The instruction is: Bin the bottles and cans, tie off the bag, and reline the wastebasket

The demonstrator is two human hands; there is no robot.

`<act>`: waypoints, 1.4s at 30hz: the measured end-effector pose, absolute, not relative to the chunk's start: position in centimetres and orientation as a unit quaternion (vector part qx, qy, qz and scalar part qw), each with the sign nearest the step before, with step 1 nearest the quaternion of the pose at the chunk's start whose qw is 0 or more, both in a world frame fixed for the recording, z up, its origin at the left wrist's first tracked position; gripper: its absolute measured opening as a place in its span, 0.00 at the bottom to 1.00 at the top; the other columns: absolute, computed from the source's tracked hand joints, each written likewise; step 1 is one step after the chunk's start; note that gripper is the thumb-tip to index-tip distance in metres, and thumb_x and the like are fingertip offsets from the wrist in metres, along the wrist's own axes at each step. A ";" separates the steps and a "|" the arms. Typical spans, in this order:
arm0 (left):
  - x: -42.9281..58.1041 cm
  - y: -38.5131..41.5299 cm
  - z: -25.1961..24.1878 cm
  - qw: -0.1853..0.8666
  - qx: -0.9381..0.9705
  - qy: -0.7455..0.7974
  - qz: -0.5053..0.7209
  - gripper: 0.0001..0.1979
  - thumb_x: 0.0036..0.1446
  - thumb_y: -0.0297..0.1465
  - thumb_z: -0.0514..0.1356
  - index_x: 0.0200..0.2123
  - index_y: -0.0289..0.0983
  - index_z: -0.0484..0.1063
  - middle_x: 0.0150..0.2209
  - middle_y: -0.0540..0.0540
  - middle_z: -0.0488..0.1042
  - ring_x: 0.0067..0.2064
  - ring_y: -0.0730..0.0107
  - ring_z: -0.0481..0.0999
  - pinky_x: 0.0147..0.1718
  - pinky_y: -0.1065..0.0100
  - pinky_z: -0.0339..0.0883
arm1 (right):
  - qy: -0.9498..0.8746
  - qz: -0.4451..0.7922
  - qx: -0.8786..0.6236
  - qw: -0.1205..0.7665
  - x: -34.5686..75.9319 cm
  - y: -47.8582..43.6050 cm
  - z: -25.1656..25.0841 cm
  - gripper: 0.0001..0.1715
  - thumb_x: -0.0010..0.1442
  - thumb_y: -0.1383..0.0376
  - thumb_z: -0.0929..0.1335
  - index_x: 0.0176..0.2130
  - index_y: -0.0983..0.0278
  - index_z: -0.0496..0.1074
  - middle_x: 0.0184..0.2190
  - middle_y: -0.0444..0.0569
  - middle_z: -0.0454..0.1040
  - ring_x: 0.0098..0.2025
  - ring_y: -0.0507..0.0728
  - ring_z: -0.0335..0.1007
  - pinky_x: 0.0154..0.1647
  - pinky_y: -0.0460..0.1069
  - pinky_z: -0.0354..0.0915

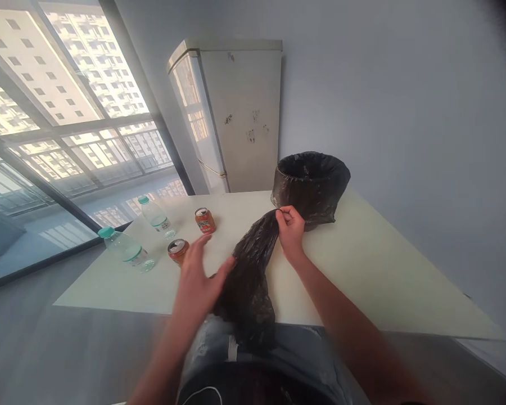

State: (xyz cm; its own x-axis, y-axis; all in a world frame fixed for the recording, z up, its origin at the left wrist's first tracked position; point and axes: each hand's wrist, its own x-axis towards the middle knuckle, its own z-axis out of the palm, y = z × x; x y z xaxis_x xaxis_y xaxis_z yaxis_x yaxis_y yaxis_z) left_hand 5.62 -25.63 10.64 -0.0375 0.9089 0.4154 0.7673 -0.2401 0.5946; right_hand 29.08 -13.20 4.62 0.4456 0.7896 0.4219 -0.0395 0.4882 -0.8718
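A black plastic garbage bag [253, 270] stretches over the near edge of the table, its lower end hanging by my lap. With fingers pinched, my right hand [290, 228] grips the upper end of the bag. My left hand [200, 275] is open beside the bag's left side, thumb and fingers spread; the thumb is close to the plastic, and I cannot tell if it touches. Just beyond the left fingers stands an orange drink can [177, 251], partly covered by them. A second orange can [204, 220] is upright farther back.
Two clear plastic bottles with green caps, one nearer [126, 250] and one farther [157, 218], stand at the table's left. Behind my right hand is a bin lined with a black bag [312, 185]. A white fridge [240, 118] is beyond the white table [362, 270], with glass doors leftward.
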 end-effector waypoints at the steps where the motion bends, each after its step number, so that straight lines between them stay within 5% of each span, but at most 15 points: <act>1: 7.3 -25.4 10.1 0.075 0.707 0.586 0.389 0.36 0.62 0.49 0.64 0.67 0.40 0.62 0.66 0.35 0.69 0.68 0.45 0.68 0.67 0.43 0.62 | -0.454 0.286 -0.430 0.726 28.9 -13.4 4.5 0.18 0.64 0.50 0.70 0.35 0.61 0.68 0.23 0.38 0.62 0.26 0.51 0.58 0.27 0.46 0.56; 6: 13.3 -21.8 4.0 0.093 0.781 0.579 0.215 0.54 0.59 0.51 0.67 0.75 0.30 0.44 0.74 0.22 0.52 0.75 0.31 0.52 0.70 0.33 0.51 | -0.482 0.286 -0.456 0.692 29.2 -13.8 5.5 0.18 0.64 0.49 0.69 0.37 0.60 0.68 0.20 0.38 0.64 0.21 0.52 0.57 0.23 0.47 0.54; 12: 8.8 -17.7 0.6 0.062 0.870 0.485 0.067 0.45 0.61 0.48 0.67 0.73 0.35 0.55 0.73 0.26 0.57 0.76 0.30 0.50 0.70 0.27 0.42 | -0.485 0.125 -0.620 0.604 33.8 -17.1 7.1 0.17 0.64 0.51 0.66 0.38 0.62 0.71 0.26 0.50 0.77 0.27 0.58 0.71 0.33 0.51 0.63; 17: 4.0 -17.3 1.5 0.013 0.893 0.440 0.098 0.40 0.59 0.34 0.69 0.71 0.38 0.61 0.73 0.34 0.60 0.76 0.40 0.53 0.74 0.35 0.42 | -0.404 0.135 -0.772 0.472 39.1 -23.0 3.3 0.18 0.62 0.51 0.62 0.41 0.62 0.71 0.17 0.49 0.74 0.22 0.61 0.69 0.31 0.54 0.61; 23: 4.5 -18.8 3.2 0.030 0.870 0.435 0.229 0.28 0.62 0.25 0.57 0.66 0.37 0.69 0.70 0.33 0.65 0.74 0.37 0.58 0.73 0.32 0.45 | -0.389 0.091 -0.784 0.475 42.4 -26.7 0.1 0.24 0.56 0.42 0.67 0.30 0.61 0.71 0.29 0.56 0.80 0.30 0.62 0.72 0.33 0.54 0.63; 27: 12.1 -21.2 3.7 0.064 0.886 0.370 0.270 0.29 0.68 0.31 0.53 0.71 0.36 0.61 0.73 0.36 0.60 0.76 0.48 0.54 0.76 0.41 0.45 | -0.449 0.250 -0.680 0.523 40.2 -26.0 0.5 0.29 0.57 0.40 0.70 0.34 0.63 0.74 0.25 0.51 0.77 0.26 0.59 0.71 0.28 0.52 0.65; 30: 17.9 -21.8 2.3 0.087 0.928 0.280 0.230 0.46 0.65 0.51 0.60 0.74 0.29 0.50 0.75 0.28 0.53 0.77 0.41 0.49 0.74 0.40 0.45 | -0.526 0.295 -0.612 0.512 37.6 -25.5 0.5 0.27 0.58 0.41 0.71 0.32 0.62 0.74 0.27 0.51 0.78 0.29 0.60 0.72 0.30 0.52 0.68; 35: 20.6 -20.2 -1.7 0.114 0.955 0.227 0.152 0.45 0.68 0.55 0.55 0.74 0.29 0.52 0.72 0.29 0.60 0.75 0.45 0.57 0.73 0.45 0.49 | -0.527 0.239 -0.653 0.489 37.0 -26.8 -0.7 0.23 0.62 0.45 0.66 0.32 0.61 0.74 0.31 0.55 0.81 0.33 0.64 0.76 0.38 0.56 0.71; 42: 16.5 -18.0 -2.7 0.084 0.938 0.316 0.115 0.46 0.69 0.58 0.49 0.76 0.31 0.49 0.76 0.30 0.50 0.77 0.45 0.50 0.74 0.42 0.45 | -0.420 0.106 -0.788 0.437 45.6 -30.2 -1.7 0.26 0.54 0.42 0.66 0.31 0.61 0.75 0.29 0.57 0.80 0.32 0.67 0.75 0.39 0.58 0.67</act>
State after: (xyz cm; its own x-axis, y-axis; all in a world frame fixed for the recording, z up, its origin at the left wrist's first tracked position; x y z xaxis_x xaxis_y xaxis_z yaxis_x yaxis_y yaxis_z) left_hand 16.50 -17.98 -2.67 0.7739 0.6120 0.1625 0.5733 -0.7862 0.2307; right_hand 45.61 -30.18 -1.73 0.6245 0.7550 0.2000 0.5702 -0.2658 -0.7773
